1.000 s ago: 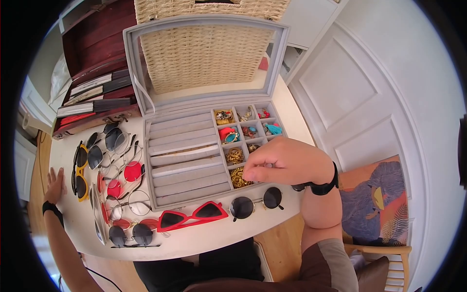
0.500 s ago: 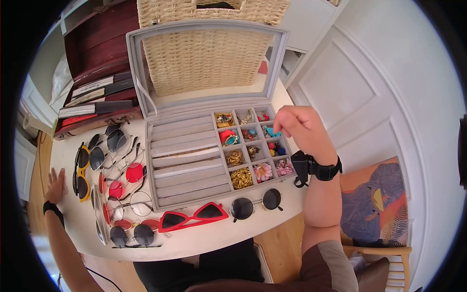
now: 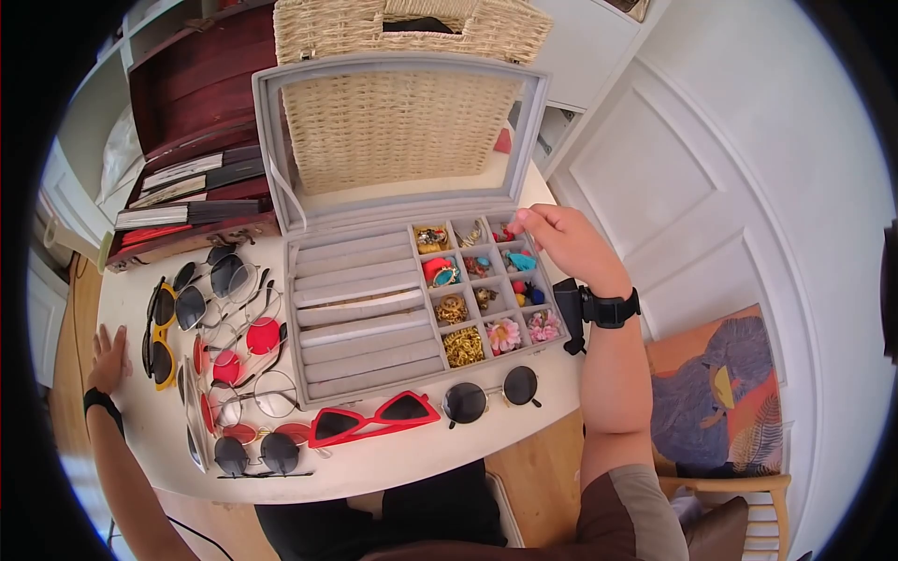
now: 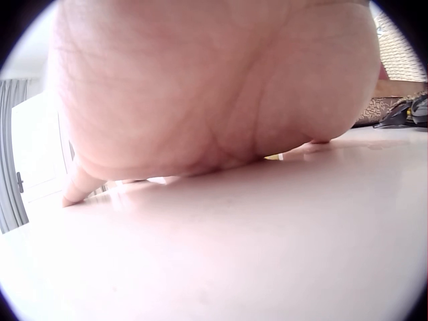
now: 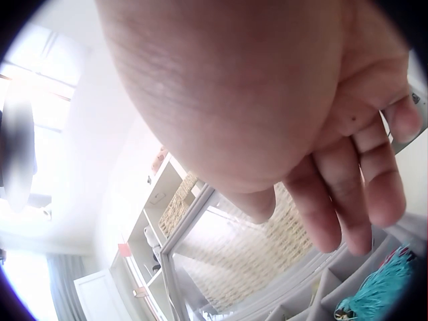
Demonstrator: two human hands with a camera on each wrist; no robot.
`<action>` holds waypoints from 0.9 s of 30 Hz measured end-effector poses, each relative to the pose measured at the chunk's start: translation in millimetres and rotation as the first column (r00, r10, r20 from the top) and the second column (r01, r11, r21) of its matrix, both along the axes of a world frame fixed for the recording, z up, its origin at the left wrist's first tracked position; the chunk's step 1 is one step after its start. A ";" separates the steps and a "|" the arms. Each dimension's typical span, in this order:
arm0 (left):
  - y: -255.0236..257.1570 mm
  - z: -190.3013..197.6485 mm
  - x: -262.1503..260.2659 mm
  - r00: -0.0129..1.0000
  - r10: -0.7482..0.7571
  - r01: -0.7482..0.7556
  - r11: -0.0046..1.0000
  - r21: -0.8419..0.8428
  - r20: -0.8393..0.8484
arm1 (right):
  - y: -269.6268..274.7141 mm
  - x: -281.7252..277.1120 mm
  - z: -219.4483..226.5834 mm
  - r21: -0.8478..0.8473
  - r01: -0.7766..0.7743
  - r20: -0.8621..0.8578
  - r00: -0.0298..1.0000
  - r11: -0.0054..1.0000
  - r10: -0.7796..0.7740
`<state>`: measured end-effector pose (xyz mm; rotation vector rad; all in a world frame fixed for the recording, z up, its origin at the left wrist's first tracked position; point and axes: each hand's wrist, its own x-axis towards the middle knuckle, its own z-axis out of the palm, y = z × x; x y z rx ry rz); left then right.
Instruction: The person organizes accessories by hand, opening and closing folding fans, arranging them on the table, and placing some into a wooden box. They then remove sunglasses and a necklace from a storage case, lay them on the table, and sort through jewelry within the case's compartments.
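Observation:
A grey jewelry box (image 3: pixel 365 391) stands with its mirrored lid up; trinkets fill the small compartments on its right side. Over the top right compartment, with red beads (image 3: pixel 503 233), is the right hand (image 3: pixel 572 245). In the right wrist view that hand (image 5: pixel 267 114) has its fingers loosely extended above a turquoise tassel (image 5: pixel 378 287), and nothing shows in it. The left hand (image 3: pixel 108 359) rests flat on the white table (image 3: pixel 154 439) at the left edge, fingers spread. Its palm (image 4: pixel 214 87) lies on the tabletop in the left wrist view.
Several pairs of glasses lie left of the box; red-framed sunglasses (image 3: pixel 374 419) and round dark ones (image 3: pixel 465 403) lie in front. A dark red case (image 3: pixel 201 103) stands open at the back left. Behind the lid is a wicker basket (image 3: pixel 327 30). A picture (image 3: pixel 720 393) leans at the right.
From the lower compartments with gold chains, the right hand has moved up and right to the top right compartment, its fingers loosening. The left hand stays in place. The head view has shifted slightly.

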<state>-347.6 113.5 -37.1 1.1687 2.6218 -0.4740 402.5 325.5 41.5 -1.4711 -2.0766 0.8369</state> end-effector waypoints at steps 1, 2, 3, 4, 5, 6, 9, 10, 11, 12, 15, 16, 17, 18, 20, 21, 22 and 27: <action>-0.5 -3.3 -4.5 1.000 0.001 -0.001 1.000 0.001 0.001 | -1.4 -1.5 2.9 0.001 -0.001 0.001 1.000 1.000 0.001; -0.6 -9.5 -12.8 1.000 0.028 -0.028 0.999 0.025 0.002 | -4.4 -3.2 7.3 -0.039 0.002 0.022 1.000 0.999 -0.001; 0.2 -11.9 -15.5 0.999 0.054 -0.054 0.997 0.048 0.004 | -7.5 -5.6 11.7 -0.078 0.006 0.044 0.999 0.997 -0.002; 0.3 -13.5 -17.8 0.999 0.054 -0.054 0.997 0.049 0.004 | -9.4 -7.2 13.9 -0.077 0.006 0.044 0.999 0.997 -0.002; 0.2 -14.9 -20.0 0.999 0.052 -0.052 0.998 0.031 -0.009 | -11.1 -8.7 15.6 -0.081 -0.032 0.002 0.999 0.996 0.033; 0.0 -15.8 -21.1 0.998 0.051 -0.051 0.999 0.013 -0.022 | -12.1 -9.9 16.0 -0.082 -0.071 -0.039 0.997 0.994 0.068; -2.3 -23.7 -31.5 0.998 -0.014 0.013 1.000 -0.008 -0.064 | -12.4 -12.3 11.1 -0.122 -0.148 -0.150 0.980 0.981 0.129; -2.9 -25.1 -34.5 0.998 -0.014 0.013 1.000 -0.008 -0.064 | -10.6 -11.1 8.4 -0.122 -0.148 -0.150 0.980 0.982 0.129; -3.5 -26.6 -37.3 0.997 -0.022 0.021 1.000 -0.016 -0.069 | -8.5 -9.6 4.9 -0.117 -0.182 -0.164 0.973 0.976 0.162; -3.1 -24.7 -34.5 0.997 -0.031 0.029 0.999 -0.025 -0.074 | -7.6 -9.1 3.4 -0.112 -0.217 -0.178 0.964 0.970 0.195; -1.4 -18.6 -22.9 0.995 0.095 -0.096 0.989 0.115 0.008 | -10.4 -10.2 5.5 -0.109 -0.272 -0.165 0.953 0.956 0.253; -1.0 -16.6 -20.8 0.995 0.096 -0.096 0.989 0.115 0.008 | -10.3 -10.7 6.7 -0.109 -0.272 -0.165 0.953 0.956 0.253; -0.5 -15.0 -19.3 0.991 0.132 -0.134 0.985 0.112 0.018 | -10.0 -11.1 8.0 -0.134 -0.291 -0.130 0.953 0.947 0.275; 0.9 -11.6 -14.8 0.985 0.168 -0.171 0.979 0.109 0.029 | -9.7 -11.2 8.7 -0.159 -0.308 -0.094 0.950 0.938 0.297; 0.7 -2.3 -4.7 0.996 0.083 -0.084 0.995 0.062 0.027 | -8.6 -11.4 6.8 -0.155 -0.313 -0.075 0.949 0.937 0.305; -0.9 1.1 -1.8 1.000 -0.001 0.001 1.000 0.014 0.028 | -7.9 -12.3 5.6 -0.150 -0.321 -0.056 0.947 0.935 0.316; -2.3 -3.5 -8.6 1.000 0.001 -0.001 1.000 0.014 0.028 | -7.4 -13.3 4.5 -0.150 -0.322 -0.056 0.947 0.935 0.317; 0.1 -7.0 -6.6 0.987 0.153 -0.157 0.981 0.111 0.042 | -8.8 -18.1 5.0 -0.147 -0.309 0.051 0.946 0.940 0.319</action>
